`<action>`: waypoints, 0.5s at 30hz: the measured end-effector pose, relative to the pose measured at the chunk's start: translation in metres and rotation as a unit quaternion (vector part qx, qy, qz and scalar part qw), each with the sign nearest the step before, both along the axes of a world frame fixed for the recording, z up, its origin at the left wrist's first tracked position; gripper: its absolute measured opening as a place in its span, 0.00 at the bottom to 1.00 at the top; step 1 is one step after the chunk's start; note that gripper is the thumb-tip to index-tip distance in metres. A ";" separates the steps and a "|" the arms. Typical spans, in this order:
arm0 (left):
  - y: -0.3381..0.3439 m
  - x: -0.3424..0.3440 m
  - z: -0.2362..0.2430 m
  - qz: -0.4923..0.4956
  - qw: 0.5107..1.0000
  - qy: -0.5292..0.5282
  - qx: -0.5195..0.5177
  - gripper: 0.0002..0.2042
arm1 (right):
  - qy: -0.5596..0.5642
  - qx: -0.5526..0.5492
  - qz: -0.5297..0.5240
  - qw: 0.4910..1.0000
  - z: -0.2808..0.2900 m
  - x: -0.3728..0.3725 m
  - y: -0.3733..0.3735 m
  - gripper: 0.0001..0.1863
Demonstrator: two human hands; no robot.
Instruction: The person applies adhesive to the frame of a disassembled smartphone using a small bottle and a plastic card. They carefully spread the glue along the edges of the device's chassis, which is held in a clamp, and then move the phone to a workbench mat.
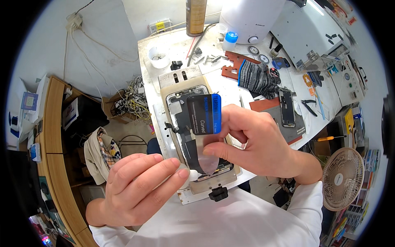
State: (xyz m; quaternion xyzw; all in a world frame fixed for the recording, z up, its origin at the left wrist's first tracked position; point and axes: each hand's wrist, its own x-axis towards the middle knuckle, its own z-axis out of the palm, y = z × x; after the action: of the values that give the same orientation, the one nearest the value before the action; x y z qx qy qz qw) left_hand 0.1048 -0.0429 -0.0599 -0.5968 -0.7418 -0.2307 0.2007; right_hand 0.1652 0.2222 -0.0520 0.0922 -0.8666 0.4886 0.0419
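A phone (183, 142) with its insides bare lies clamped in a metal repair fixture (181, 78) on the white bench before me. Between the thumb and fingers of my right hand (259, 142) is a thin metal pry card (204, 115), black and blue at its upper end. Its rounded bare metal tip points toward the phone's near end. My left hand (142, 185) is closed on a small white bottle (184, 182), mostly hidden behind the fingers. The bottle's ribbed white neck (194, 175) sits over the phone's near left corner, close to the card's tip.
A striped grey glove (258, 78) lies on a reddish-brown holder beyond my right hand. Further right are another opened phone (287, 108) and black pliers (308, 108). A white cup (159, 57) and a tall spray can (196, 18) stand at the back. A fan (342, 179) is at lower right.
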 end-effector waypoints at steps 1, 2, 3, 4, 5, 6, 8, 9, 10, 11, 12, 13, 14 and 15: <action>0.000 0.000 0.000 0.000 1.000 0.000 0.000 0.17 | -0.001 -0.002 -0.002 1.000 0.000 0.000 -0.001 0.14; 0.000 0.000 0.000 0.000 1.000 0.000 0.001 0.17 | -0.002 0.001 -0.001 1.000 0.000 0.000 -0.001 0.14; -0.001 0.000 0.000 0.000 1.000 0.000 0.001 0.17 | -0.003 0.005 0.000 1.000 0.000 0.001 0.000 0.14; -0.001 0.001 0.000 0.000 1.000 -0.001 0.000 0.17 | -0.003 0.009 0.001 1.000 -0.001 0.001 0.000 0.14; -0.001 0.001 0.000 0.001 1.000 -0.001 0.000 0.17 | -0.004 0.008 0.001 1.000 0.000 0.001 0.000 0.14; -0.001 0.001 0.001 0.001 1.000 -0.001 -0.002 0.17 | -0.005 0.008 0.001 1.000 0.000 0.001 0.000 0.14; -0.002 0.001 0.001 0.001 1.000 -0.003 -0.006 0.17 | -0.007 0.002 -0.002 1.000 -0.001 0.002 -0.001 0.14; -0.002 0.001 0.001 0.000 1.000 -0.002 -0.005 0.17 | -0.007 -0.004 -0.005 1.000 -0.002 0.002 -0.003 0.14; -0.002 0.001 0.000 0.001 1.000 -0.001 -0.005 0.17 | -0.007 -0.011 -0.006 1.000 -0.003 0.002 -0.004 0.14; -0.002 0.001 0.000 0.001 1.000 0.000 -0.004 0.17 | -0.006 -0.009 -0.006 1.000 -0.003 0.002 -0.004 0.15; -0.002 0.001 0.000 0.001 1.000 -0.001 -0.004 0.17 | -0.006 -0.008 -0.006 1.000 -0.003 0.002 -0.004 0.15; -0.003 0.001 -0.001 0.001 1.000 -0.001 -0.004 0.17 | -0.005 -0.007 -0.006 1.000 -0.003 0.002 -0.005 0.15; -0.003 0.001 -0.001 0.001 1.000 -0.001 -0.005 0.17 | -0.003 -0.006 -0.005 1.000 -0.003 0.002 -0.005 0.15; -0.003 0.001 -0.001 0.003 1.000 -0.002 -0.003 0.17 | -0.001 -0.004 -0.005 1.000 -0.004 0.002 -0.005 0.15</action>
State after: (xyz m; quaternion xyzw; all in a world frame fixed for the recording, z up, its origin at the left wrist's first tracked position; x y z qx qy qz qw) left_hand 0.1061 -0.0461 -0.0611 -0.5950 -0.7444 -0.2293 0.1984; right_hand 0.1672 0.2167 -0.0556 0.0869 -0.8651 0.4920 0.0442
